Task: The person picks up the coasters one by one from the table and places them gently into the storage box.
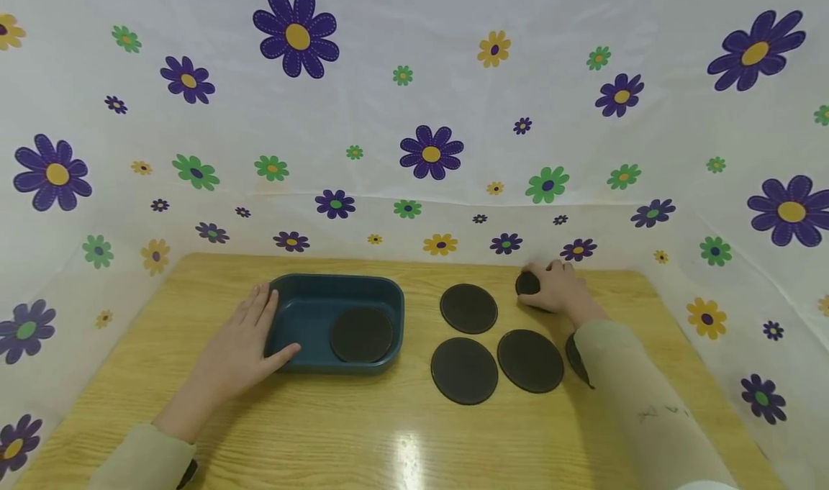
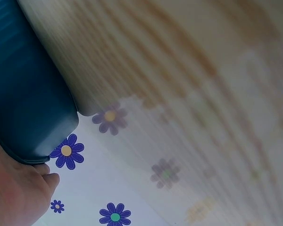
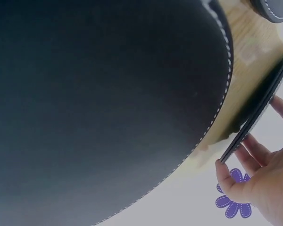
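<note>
A dark blue rectangular tray sits on the left half of the table, one black round coaster lying inside at its right end. My left hand rests along the tray's left end, fingers straight, the thumb over the near rim. In the left wrist view, fingertips touch the tray's corner. At the back right my right hand grips another black coaster by its edge. The right wrist view shows this held coaster edge-on between fingers and thumb, a dark shadow beside it.
Several more black coasters lie on the wooden table: one behind, one in front, one beside it, and another partly under the right sleeve. White stitching edges them. Flowered white cloth encloses the back and sides.
</note>
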The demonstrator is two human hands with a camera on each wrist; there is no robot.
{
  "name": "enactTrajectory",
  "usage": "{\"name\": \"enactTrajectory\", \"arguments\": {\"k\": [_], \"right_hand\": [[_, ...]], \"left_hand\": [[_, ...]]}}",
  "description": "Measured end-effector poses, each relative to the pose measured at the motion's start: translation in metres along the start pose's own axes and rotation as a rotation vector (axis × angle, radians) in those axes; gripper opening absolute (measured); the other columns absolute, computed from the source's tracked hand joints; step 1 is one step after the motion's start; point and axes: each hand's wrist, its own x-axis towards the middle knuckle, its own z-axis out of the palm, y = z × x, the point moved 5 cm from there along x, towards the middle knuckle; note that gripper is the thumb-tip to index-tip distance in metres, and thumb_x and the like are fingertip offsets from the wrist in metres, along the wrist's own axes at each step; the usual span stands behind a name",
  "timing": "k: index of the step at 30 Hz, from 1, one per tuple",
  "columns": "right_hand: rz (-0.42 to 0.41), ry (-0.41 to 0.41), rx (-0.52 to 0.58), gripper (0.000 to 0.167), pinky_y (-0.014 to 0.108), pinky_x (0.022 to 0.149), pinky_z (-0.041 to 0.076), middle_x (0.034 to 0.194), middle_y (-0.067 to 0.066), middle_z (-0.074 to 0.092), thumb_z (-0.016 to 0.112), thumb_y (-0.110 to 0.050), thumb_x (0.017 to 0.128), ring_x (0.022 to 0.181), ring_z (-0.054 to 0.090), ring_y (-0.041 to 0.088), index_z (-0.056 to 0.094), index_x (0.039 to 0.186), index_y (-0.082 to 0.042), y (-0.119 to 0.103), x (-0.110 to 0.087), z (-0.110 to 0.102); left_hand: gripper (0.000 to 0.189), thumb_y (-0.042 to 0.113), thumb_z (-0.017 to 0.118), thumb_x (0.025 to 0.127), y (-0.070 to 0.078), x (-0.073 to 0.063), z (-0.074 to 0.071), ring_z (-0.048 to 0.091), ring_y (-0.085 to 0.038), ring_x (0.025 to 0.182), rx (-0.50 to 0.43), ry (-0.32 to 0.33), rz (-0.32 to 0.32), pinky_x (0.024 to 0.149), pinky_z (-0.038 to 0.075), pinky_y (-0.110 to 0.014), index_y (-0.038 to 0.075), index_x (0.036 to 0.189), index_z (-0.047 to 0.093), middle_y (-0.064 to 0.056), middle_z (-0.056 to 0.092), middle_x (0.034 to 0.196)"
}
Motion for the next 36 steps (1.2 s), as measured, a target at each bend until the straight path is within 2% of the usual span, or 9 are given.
{"name": "enactTrajectory", "arguments": {"k": [4,12,26,36], "right_hand": [[-0.008,0.02,-0.009,0.073,0.078,0.097,0.048,0.135,0.04,0.047,0.071,-0.054,0.09,0.131,0.043,0.061,0.052,0.149,-0.016,-0.002,0.0,0.0],[-0.076,0.079,-0.067,0.072,0.07,0.088,0.054,0.132,0.035,0.051,0.072,-0.057,0.087,0.123,0.048,0.054,0.057,0.147,-0.019,-0.015,0.0,-0.005],[-0.193,0.131,-0.066,0.071,0.079,0.1,0.045,0.142,0.032,0.048,0.074,-0.052,0.084,0.132,0.044,0.052,0.057,0.147,-0.025,-0.059,-0.004,-0.02],[-0.286,0.147,-0.102,0.071,0.07,0.098,0.044,0.147,0.028,0.047,0.076,-0.052,0.085,0.138,0.041,0.049,0.057,0.149,-0.027,-0.097,-0.012,-0.032]], "left_hand": [[0.108,0.066,0.06,0.099,0.0,0.001,0.001,0.018,-0.048,0.163,-0.004,-0.004,-0.006,0.128,0.03,-0.064,-0.009,0.165,0.021,-0.03,0.017,0.175],[0.109,0.067,0.059,0.099,0.0,0.001,0.001,0.019,-0.049,0.163,0.001,0.001,0.0,0.128,0.031,-0.064,-0.011,0.164,0.021,-0.031,0.018,0.174],[0.109,0.066,0.06,0.099,0.001,0.0,0.0,0.02,-0.049,0.162,0.005,0.009,0.001,0.128,0.031,-0.063,-0.011,0.164,0.021,-0.032,0.019,0.173],[0.108,0.065,0.061,0.099,0.001,0.0,0.001,0.02,-0.048,0.162,-0.001,0.009,0.003,0.129,0.029,-0.062,-0.01,0.165,0.02,-0.031,0.018,0.174]]}}
